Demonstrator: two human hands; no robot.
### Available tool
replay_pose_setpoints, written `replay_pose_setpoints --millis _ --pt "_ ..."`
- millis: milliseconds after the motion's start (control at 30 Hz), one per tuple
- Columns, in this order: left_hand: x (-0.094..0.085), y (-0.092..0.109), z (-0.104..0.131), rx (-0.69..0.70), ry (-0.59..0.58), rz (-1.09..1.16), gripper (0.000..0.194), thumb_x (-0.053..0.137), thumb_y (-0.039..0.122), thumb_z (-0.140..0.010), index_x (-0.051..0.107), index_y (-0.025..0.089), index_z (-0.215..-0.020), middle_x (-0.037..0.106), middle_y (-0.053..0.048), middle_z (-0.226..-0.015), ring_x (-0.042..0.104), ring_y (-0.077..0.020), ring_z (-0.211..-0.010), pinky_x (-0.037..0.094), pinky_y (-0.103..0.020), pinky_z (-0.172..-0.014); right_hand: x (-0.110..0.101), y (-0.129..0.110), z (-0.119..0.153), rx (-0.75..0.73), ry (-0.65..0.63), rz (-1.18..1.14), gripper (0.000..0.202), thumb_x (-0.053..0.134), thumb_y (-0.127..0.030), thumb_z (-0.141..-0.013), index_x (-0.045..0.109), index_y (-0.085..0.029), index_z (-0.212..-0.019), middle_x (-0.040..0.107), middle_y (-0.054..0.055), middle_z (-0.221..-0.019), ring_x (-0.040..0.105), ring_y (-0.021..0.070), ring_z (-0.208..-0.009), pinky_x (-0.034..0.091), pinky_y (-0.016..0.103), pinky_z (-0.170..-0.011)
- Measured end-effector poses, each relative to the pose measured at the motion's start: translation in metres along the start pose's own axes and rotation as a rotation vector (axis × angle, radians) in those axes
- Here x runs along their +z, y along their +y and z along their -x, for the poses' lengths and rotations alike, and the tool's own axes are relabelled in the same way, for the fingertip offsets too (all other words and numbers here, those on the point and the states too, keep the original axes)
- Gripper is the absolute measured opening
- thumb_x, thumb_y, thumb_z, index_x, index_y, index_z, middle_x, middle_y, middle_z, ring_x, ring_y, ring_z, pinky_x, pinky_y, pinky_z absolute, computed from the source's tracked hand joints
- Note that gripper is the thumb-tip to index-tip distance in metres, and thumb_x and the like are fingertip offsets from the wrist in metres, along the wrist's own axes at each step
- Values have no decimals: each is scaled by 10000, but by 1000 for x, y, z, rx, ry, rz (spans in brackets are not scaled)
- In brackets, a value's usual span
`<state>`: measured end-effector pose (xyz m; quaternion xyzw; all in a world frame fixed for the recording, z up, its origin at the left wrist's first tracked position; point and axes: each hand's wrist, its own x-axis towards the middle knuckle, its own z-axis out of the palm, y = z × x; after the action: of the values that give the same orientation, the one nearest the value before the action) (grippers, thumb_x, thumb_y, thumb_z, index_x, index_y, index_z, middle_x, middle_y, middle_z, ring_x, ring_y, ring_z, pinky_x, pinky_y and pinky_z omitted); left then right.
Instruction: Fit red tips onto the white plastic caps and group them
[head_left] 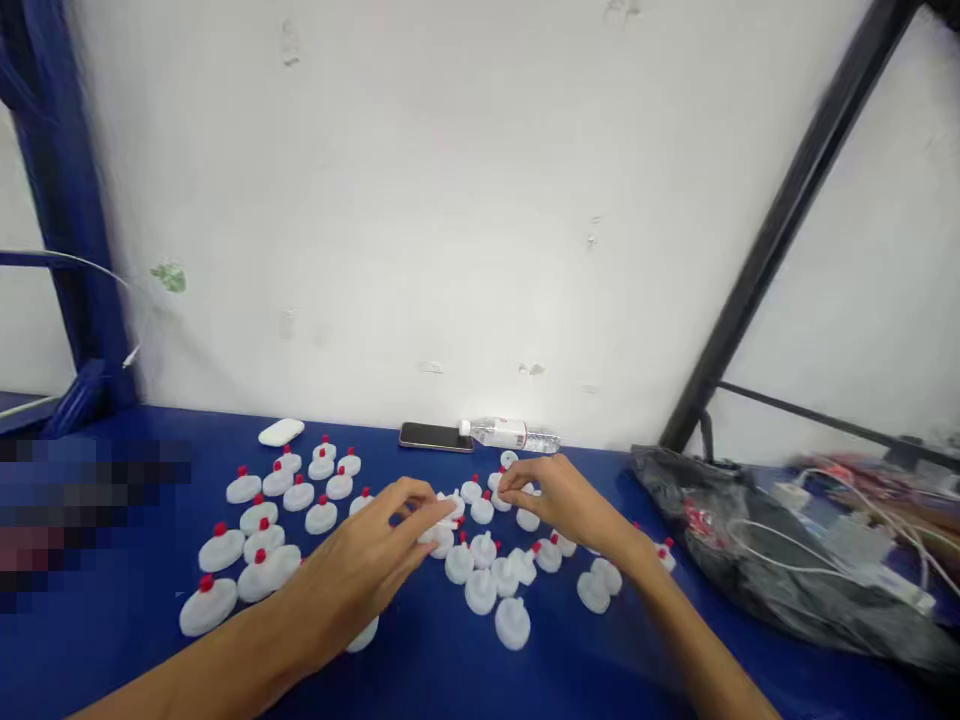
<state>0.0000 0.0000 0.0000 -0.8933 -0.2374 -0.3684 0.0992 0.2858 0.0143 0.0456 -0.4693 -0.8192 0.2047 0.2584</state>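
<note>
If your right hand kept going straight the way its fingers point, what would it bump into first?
Probably a red-tipped white piece just left of the right hand's fingertips. Height is hard to judge; if it passed above, the left hand would likely be next.

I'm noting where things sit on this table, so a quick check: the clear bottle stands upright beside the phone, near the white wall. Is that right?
Not quite: the head view shows the clear bottle lying on its side, not upright. It is beside the phone, near the white wall.
</note>
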Motion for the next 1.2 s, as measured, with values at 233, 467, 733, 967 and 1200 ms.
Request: replay_pose_setpoints --millis 233,467,733,967,1200 --pt "1 -3 0 12 30 19 270 365 241 -1096 518 207 -1315 623 -82 -1173 709 -156 -884 629 -276 -762 15 -35 3 -81 -110 -235 298 725 -406 -931 674 -294 -1203 809 -22 -921 749 192 -896 552 355 -902" --pt "-1 0 -4 62 57 77 209 367 260 -1104 551 192 -1178 635 -57 -1111 705 -122 -879 593 -203 -716 29 -39 2 -96 -140 -390 351 754 -424 -908 658 -295 -1220 820 0 -926 752 198 -924 551 326 -840" --pt "1 -2 -1 25 55 96 213 408 286 -1096 557 208 -1228 630 -55 -1133 709 -124 -831 585 -214 -663 24 -41 2 -78 -127 -439 332 736 -433 -923 661 -287 -1212 804 -3 -915 724 172 -848 547 310 -782" --pt "-2 0 -4 70 113 40 223 396 265 -1101 563 170 -1212 658 -70 -1100 714 -126 -858 591 -196 -672 24 -42 3 -65 -159 -453 346 750 -403 -917 655 -290 -1230 811 6 -921 737 199 -924 534 338 -822" --pt "-3 1 -4 113 84 44 230 382 252 -1105 563 167 -1217 687 -71 -1111 718 -142 -961 602 -203 -756 25 -41 3 -64 -169 -489 342 747 -386 -922 664 -283 -1237 800 6 -916 727 185 -890 530 325 -811"
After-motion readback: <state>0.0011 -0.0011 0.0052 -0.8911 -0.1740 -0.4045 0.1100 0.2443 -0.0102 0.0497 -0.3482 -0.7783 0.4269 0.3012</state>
